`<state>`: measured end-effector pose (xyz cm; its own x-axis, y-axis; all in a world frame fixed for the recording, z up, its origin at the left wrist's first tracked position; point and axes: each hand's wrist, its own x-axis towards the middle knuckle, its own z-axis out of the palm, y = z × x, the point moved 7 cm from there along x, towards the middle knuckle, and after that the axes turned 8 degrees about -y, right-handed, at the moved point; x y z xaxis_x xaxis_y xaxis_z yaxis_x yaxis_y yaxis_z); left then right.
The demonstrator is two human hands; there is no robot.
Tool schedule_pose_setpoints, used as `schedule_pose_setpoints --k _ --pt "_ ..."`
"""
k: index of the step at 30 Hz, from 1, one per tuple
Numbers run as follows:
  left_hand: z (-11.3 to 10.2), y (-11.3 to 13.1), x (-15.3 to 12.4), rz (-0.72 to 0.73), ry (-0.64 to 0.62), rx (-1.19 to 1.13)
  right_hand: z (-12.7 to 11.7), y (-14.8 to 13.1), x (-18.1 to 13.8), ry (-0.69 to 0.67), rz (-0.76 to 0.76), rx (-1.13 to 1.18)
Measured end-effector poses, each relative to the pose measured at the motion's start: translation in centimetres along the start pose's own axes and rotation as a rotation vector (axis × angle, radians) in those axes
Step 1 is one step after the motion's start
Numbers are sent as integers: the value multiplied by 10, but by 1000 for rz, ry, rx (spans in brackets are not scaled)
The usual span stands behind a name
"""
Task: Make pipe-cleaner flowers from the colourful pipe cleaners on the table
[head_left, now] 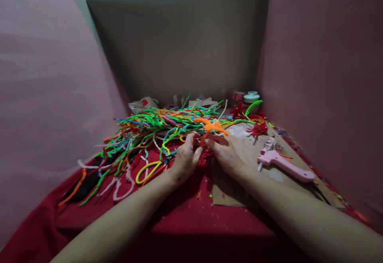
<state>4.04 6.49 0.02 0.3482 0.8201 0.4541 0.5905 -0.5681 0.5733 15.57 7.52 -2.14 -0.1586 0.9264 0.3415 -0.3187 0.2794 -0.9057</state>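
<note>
My left hand [186,156] and my right hand [224,153] meet in the middle over a red cloth [185,219]. Both pinch an orange pipe-cleaner piece [212,126] with several bent arms, held just above the table. The fingers of both hands are closed round its lower stem. A big heap of coloured pipe cleaners [146,131] lies spread to the left and behind my hands.
A pink glue gun [283,163] lies on a cardboard sheet [236,191] to the right. Red pipe-cleaner flowers [257,128] and a small white jar [251,97] stand at the back right. Yellow-handled scissors [148,170] lie by my left wrist. Cardboard walls enclose the space.
</note>
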Motion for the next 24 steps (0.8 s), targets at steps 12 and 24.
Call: schedule_pose_setpoints --k 12,24 --pt "-10 14 2 142 -49 140 3 -10 -4 30 -50 -228" --pt "16 4 6 -417 -411 -1171 13 -6 0 -142 -21 -36"
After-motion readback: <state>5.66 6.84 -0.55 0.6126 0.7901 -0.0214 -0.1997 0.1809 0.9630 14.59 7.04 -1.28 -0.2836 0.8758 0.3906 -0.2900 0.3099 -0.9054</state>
